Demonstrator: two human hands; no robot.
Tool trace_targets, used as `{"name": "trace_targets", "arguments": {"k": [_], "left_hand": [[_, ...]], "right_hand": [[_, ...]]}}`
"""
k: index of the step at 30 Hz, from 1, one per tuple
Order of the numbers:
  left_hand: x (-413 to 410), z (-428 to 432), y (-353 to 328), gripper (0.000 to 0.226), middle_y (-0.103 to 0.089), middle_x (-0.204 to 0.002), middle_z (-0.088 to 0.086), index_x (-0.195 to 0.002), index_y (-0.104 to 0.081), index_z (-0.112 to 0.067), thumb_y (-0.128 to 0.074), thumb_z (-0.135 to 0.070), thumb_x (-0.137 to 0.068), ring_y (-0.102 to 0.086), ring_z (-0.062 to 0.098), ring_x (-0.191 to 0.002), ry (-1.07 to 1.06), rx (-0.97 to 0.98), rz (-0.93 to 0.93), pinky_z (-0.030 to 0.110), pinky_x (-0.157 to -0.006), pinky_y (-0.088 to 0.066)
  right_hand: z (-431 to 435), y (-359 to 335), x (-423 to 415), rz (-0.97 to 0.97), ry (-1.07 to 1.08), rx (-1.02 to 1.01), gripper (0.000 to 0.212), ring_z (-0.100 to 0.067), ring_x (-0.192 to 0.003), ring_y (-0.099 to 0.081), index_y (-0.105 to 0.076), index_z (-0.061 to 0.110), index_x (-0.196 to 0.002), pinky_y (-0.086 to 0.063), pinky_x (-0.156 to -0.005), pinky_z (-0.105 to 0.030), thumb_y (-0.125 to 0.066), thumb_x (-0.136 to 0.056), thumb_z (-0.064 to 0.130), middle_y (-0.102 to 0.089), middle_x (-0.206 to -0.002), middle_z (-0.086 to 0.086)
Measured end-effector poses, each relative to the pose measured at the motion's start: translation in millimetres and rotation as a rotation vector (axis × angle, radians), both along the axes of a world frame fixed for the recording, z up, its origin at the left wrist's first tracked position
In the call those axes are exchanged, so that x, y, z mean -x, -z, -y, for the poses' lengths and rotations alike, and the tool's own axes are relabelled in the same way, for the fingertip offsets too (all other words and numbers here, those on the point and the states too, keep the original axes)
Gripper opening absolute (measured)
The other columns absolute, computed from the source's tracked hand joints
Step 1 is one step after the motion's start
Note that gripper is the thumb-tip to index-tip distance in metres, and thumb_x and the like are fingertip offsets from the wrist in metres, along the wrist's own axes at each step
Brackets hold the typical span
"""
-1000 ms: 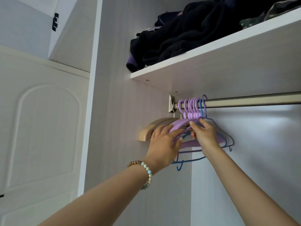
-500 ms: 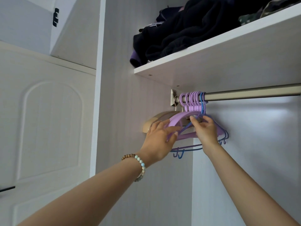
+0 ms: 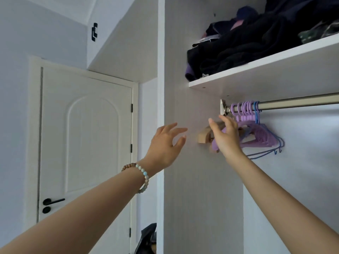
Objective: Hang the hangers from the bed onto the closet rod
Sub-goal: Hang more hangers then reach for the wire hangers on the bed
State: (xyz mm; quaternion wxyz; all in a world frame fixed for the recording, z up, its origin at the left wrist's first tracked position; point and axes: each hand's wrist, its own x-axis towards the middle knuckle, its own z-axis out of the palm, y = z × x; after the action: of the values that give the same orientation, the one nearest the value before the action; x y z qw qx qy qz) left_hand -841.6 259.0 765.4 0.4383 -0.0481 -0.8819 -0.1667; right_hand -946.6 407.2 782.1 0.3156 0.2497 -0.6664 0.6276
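- My left hand (image 3: 165, 143) and right hand (image 3: 226, 137): fingers spread, gripping nothing.
- The hangers (image 3: 256, 138) on the rod (image 3: 302, 102) look light and stiff; I'd hold them by the necks.

brushed metal closet rod (image 3: 297, 102); smooth plastic hangers (image 3: 256, 136); one pale wood hanger (image 3: 204, 135).

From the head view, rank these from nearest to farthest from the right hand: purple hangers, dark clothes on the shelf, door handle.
1. Purple hangers, beside the right hand, on the rod.
2. Dark clothes, on the shelf above.
3. Door handle, far left and low.
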Motion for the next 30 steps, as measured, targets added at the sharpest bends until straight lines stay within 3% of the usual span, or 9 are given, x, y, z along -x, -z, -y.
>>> {"name": "trace_targets", "arguments": {"k": [6,9,15,22,30], "left_hand": [[-102,88,13,0.048,-0.028,-0.152,-0.006,-0.140,-0.037,-0.032,-0.037,-0.048,-0.095,-0.016,0.014,-0.141,-0.187,-0.055,0.010,0.037,-0.116,-0.019],[-170,150,31,0.058,-0.020,-0.155,-0.005,-0.145,-0.026,-0.034,-0.035,-0.056,-0.091,-0.012,0.016,-0.144,-0.342,-0.094,0.046,0.038,-0.118,-0.014],[-330,267,85,0.066,-0.006,-0.158,-0.004,-0.148,-0.014,-0.032,-0.028,-0.060,-0.090,-0.001,0.018,-0.146,-0.713,-0.170,0.173,0.040,-0.119,-0.004],[-514,367,199,0.070,-0.007,-0.158,-0.001,-0.149,-0.013,-0.029,-0.025,-0.063,-0.089,-0.003,0.022,-0.146,-1.063,-0.312,0.341,0.043,-0.119,-0.005],[-685,400,375,0.069,-0.005,-0.159,0.000,-0.150,-0.010,-0.028,-0.021,-0.062,-0.090,-0.005,0.024,-0.146,-1.333,-0.615,0.620,0.045,-0.118,-0.008]], "right_hand": [[95,18,-82,-0.013,-0.226,-0.142,0.057,-0.012,-0.142,-0.018,-0.037,0.017,-0.141,-0.016,-0.114,-0.025,-0.053,-0.092,0.040,-0.020,-0.153,0.000],[160,36,-136,0.000,-0.418,-0.254,0.062,-0.007,-0.144,-0.012,-0.028,0.026,-0.146,-0.016,-0.115,-0.027,-0.049,-0.092,0.047,-0.011,-0.156,0.009],[304,77,-263,-0.032,-0.683,-0.413,0.071,-0.006,-0.145,-0.009,-0.021,0.029,-0.148,-0.013,-0.116,-0.027,-0.052,-0.088,0.051,-0.007,-0.157,0.012],[441,168,-421,-0.049,-0.938,-0.664,0.076,-0.008,-0.146,-0.004,-0.017,0.025,-0.150,-0.012,-0.119,-0.036,-0.052,-0.088,0.053,-0.005,-0.158,0.008],[531,320,-566,0.021,-1.164,-0.959,0.079,-0.009,-0.146,0.000,-0.012,0.027,-0.150,-0.011,-0.119,-0.038,-0.051,-0.087,0.056,0.000,-0.158,0.010]]}}
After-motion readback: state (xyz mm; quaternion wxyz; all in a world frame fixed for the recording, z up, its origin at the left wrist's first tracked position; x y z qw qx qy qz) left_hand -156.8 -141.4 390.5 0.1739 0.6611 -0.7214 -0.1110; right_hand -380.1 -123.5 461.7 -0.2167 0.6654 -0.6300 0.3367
